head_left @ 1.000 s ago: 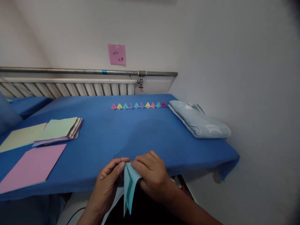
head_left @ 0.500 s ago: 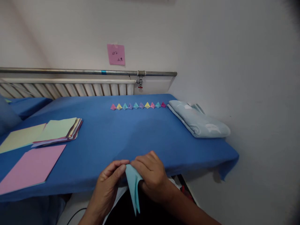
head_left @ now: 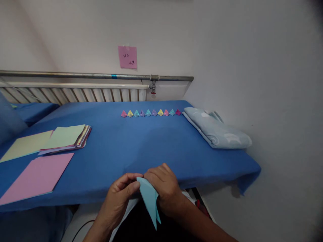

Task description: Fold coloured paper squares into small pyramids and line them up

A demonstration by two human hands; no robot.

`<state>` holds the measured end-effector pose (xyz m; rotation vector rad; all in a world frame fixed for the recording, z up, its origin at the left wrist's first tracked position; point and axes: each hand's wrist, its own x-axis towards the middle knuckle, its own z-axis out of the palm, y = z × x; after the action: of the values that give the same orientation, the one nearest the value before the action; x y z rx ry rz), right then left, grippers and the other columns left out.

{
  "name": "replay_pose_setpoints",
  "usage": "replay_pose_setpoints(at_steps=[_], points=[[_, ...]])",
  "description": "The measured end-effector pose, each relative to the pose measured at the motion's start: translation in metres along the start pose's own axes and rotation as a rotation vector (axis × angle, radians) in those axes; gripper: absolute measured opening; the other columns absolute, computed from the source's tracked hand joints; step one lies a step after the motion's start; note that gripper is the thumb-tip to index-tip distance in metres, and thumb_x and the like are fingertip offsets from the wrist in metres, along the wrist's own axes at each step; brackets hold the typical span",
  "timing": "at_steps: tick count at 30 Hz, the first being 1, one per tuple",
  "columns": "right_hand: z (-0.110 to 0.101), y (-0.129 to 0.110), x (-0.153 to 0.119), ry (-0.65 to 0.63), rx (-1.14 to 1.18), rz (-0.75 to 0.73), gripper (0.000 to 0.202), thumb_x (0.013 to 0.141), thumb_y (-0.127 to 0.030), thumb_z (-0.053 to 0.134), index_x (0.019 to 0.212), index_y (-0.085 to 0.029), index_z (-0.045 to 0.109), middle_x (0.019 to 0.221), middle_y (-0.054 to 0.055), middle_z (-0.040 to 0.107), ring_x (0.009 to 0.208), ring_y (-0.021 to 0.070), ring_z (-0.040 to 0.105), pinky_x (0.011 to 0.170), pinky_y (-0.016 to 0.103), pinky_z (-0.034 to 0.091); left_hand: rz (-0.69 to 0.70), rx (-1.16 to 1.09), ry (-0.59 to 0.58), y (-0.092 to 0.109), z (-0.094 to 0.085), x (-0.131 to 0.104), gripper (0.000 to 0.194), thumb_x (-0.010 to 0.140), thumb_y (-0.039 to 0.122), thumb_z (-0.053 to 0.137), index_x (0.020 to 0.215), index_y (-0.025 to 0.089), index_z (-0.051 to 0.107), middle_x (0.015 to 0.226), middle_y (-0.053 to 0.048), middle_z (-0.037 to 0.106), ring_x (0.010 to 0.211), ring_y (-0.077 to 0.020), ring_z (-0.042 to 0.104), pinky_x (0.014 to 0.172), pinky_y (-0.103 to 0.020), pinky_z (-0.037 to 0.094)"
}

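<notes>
in the head view, my left hand (head_left: 117, 196) and right hand (head_left: 164, 186) meet at the near edge of a blue cloth (head_left: 108, 148), both closed on one turquoise folded paper (head_left: 148, 196). my left thumb and fingertips pinch it at its top corner; my right hand is wrapped over its right side, fingers curled, and i cannot see how the thumb behind it sits. from the grip the sheet hangs tilted, its lower end splitting into two narrow points over my dark lap.

straight beyond the grip, well apart from it, a row of small folded paper pieces (head_left: 154, 113) lies across the cloth in pink, yellow, turquoise, purple and magenta. its right end comes close to a folded pale blue blanket (head_left: 219, 132), which lies beyond the grip and to its right.

left of the grip is a pink sheet of paper (head_left: 37, 176); farther out on that side are a stack of coloured paper (head_left: 67, 136) with light green on top and, just beside it, pale yellow paper (head_left: 27, 144). farthest past the grip, a white radiator (head_left: 113, 95) stands under a metal pipe (head_left: 83, 76), with a handwritten pink note (head_left: 127, 57) above.
</notes>
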<state>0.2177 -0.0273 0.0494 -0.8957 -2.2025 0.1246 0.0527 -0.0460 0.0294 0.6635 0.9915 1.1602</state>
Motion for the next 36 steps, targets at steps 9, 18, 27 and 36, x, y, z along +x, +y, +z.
replay_pose_setpoints(at_steps=[9,18,27,36], points=[[0.002,0.001,0.000,-0.084,0.119,0.123,0.021,0.089,-0.028,0.046,0.076,-0.017,0.057,0.071,0.003,0.060,0.067,0.0154,0.050,0.064,0.029,0.032,0.016,0.064,-0.002,0.005,-0.003,0.001,0.019,0.063,0.029,0.079,0.078,0.019,0.073,0.074,0.000,0.069,0.070,-0.0120,0.057,0.071,-0.023,0.044],[-0.001,0.000,0.006,-0.125,0.578,0.452,0.029,0.089,-0.024,0.037,0.065,-0.018,0.051,0.065,0.000,0.053,0.062,0.0124,0.048,0.058,0.024,0.037,-0.065,0.042,-0.011,0.017,0.001,0.004,0.019,0.065,0.031,0.077,0.076,0.017,0.071,0.072,-0.003,0.069,0.065,-0.0121,0.060,0.066,-0.024,0.047],[-0.004,0.013,-0.001,-0.328,1.064,0.839,0.041,0.091,-0.046,0.033,0.066,-0.018,0.048,0.063,0.000,0.048,0.057,0.0122,0.047,0.058,0.025,0.042,-0.083,0.069,0.102,0.018,0.002,0.006,0.025,0.061,0.036,0.079,0.069,0.016,0.066,0.065,0.000,0.064,0.059,-0.0119,0.058,0.058,-0.024,0.047],[-0.008,0.008,0.003,-0.408,1.107,0.977,0.023,0.077,-0.034,0.060,0.086,-0.014,0.067,0.079,0.004,0.062,0.068,0.0133,0.055,0.056,0.022,0.046,0.023,0.207,0.142,0.010,0.000,0.010,0.028,0.065,0.041,0.074,0.063,0.017,0.060,0.056,0.005,0.054,0.051,-0.0083,0.048,0.052,-0.020,0.039]])
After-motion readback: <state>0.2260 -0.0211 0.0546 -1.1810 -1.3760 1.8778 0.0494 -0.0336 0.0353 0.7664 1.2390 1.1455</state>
